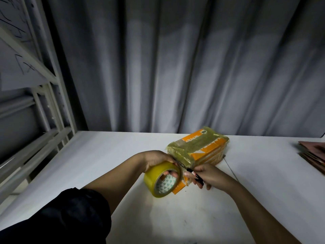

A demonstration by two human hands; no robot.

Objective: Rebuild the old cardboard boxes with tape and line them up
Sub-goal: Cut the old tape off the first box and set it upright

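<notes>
Head view shows the left hand gripping the tape roll; the right hand grips black-handled scissors by the orange box, mid-table near its far edge; light, crushable, best held by its corners.

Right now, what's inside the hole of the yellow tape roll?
Fingers of the left hand poke through the tape roll, against its white core with green triangles. The rest of the hole is hidden.
</notes>
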